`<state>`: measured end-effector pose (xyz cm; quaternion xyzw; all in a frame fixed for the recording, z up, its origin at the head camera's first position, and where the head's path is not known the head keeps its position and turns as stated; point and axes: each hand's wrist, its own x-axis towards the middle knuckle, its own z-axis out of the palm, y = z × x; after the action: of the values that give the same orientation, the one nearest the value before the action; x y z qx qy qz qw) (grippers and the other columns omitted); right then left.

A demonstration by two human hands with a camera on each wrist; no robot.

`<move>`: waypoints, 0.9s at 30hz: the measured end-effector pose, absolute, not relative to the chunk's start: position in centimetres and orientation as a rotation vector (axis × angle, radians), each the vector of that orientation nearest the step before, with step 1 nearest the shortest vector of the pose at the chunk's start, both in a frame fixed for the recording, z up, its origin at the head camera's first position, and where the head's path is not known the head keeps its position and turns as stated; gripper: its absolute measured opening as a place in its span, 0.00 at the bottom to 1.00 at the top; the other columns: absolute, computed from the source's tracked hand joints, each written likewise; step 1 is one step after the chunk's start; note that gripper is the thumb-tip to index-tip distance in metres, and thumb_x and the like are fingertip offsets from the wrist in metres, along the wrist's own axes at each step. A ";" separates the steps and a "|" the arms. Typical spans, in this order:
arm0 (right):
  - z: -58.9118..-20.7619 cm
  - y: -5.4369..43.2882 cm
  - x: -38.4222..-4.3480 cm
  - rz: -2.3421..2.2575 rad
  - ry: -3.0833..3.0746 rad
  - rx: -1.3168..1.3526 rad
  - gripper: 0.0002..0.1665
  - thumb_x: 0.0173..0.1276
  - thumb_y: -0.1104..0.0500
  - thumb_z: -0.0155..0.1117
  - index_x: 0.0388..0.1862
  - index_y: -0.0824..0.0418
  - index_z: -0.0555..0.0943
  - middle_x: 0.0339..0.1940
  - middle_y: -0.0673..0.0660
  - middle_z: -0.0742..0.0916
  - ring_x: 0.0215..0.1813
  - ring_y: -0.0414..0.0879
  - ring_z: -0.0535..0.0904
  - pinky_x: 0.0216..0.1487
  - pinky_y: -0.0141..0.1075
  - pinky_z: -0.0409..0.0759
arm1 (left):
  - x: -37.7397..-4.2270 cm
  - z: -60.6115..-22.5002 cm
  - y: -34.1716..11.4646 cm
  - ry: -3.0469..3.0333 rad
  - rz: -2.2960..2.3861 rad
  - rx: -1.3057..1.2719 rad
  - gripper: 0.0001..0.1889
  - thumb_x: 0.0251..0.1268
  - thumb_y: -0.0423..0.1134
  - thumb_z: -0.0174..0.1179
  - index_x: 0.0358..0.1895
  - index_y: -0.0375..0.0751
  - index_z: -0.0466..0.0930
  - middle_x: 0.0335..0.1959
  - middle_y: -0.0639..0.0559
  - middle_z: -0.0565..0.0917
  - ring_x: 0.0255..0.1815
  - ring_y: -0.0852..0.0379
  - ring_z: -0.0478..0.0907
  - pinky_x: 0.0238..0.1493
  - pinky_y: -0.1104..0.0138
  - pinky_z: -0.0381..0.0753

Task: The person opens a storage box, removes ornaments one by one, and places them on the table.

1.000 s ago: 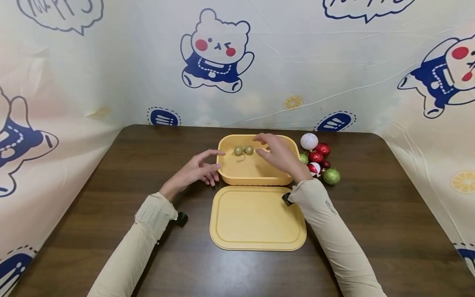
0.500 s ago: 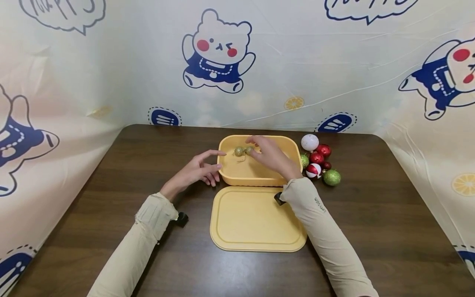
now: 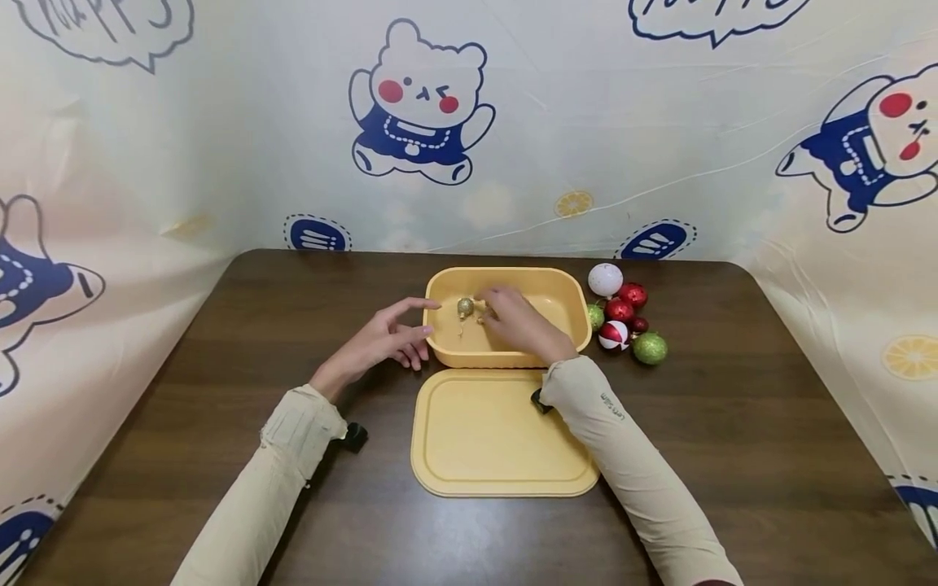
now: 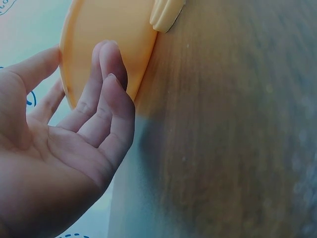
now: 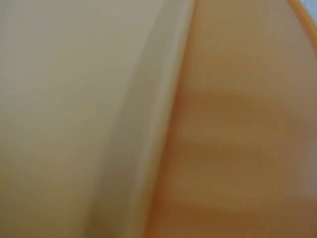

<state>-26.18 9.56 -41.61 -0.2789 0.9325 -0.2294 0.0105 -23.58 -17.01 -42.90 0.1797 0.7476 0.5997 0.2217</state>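
Observation:
My left hand (image 3: 377,338) stands at the left end of a yellow plastic box (image 3: 506,360), index finger and thumb touching its rim and the other fingers loosely bent; the left wrist view shows those fingers beside the box wall (image 4: 136,29). Inside the box, my right hand (image 3: 516,321) reaches down with curled fingers over a small gold bauble, which the fingers hide; a bit of gold string shows beneath them. Another gold bauble (image 3: 465,308) lies just left of the fingertips. Only box and lid appear, blurred, in the right wrist view.
The flat yellow lid (image 3: 506,435) lies in front of the box. Close to the box's right side are several baubles: white (image 3: 605,280), red (image 3: 620,309), red-and-white (image 3: 613,335) and green (image 3: 650,348). A printed cloth hangs behind the dark wooden table (image 3: 330,521).
My right hand has moved left and down into the box, and its fingers have closed over the right-hand gold bauble. The other gold bauble has turned slightly. My left hand stays at the rim.

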 end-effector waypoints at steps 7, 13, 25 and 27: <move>-41.8 9.5 -26.0 -0.768 2.883 -0.787 0.12 0.69 0.66 0.64 0.50 0.67 0.83 0.45 0.61 0.85 0.47 0.52 0.78 0.52 0.43 0.78 | -23.6 -42.7 -16.9 2.061 1.665 0.496 0.28 0.73 0.47 0.59 0.72 0.50 0.65 0.31 0.30 0.84 0.26 0.39 0.83 0.29 0.53 0.85; -41.7 9.5 -26.0 -0.834 2.865 -0.731 0.11 0.65 0.67 0.68 0.46 0.66 0.83 0.41 0.59 0.84 0.43 0.49 0.77 0.47 0.41 0.78 | -23.6 -42.8 -17.0 2.064 1.668 0.487 0.27 0.73 0.47 0.59 0.72 0.51 0.65 0.32 0.29 0.84 0.26 0.40 0.83 0.30 0.53 0.85; -41.7 9.5 -25.9 -0.885 2.850 -0.765 0.11 0.65 0.65 0.69 0.47 0.65 0.85 0.41 0.56 0.87 0.41 0.47 0.79 0.47 0.40 0.78 | -23.8 -42.9 -16.9 2.062 1.671 0.484 0.27 0.73 0.47 0.59 0.72 0.52 0.66 0.32 0.30 0.84 0.26 0.42 0.83 0.28 0.55 0.85; -41.7 9.5 -25.9 -0.898 2.851 -0.769 0.11 0.65 0.64 0.69 0.47 0.65 0.85 0.41 0.56 0.87 0.40 0.47 0.79 0.46 0.40 0.78 | -23.8 -42.9 -16.9 2.062 1.669 0.489 0.27 0.73 0.48 0.59 0.72 0.52 0.66 0.31 0.31 0.84 0.26 0.42 0.83 0.28 0.55 0.85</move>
<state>-25.89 9.53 -41.74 -0.2489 0.9234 -0.2910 0.0277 -23.78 -16.90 -42.94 0.1769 0.7456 0.6035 0.2204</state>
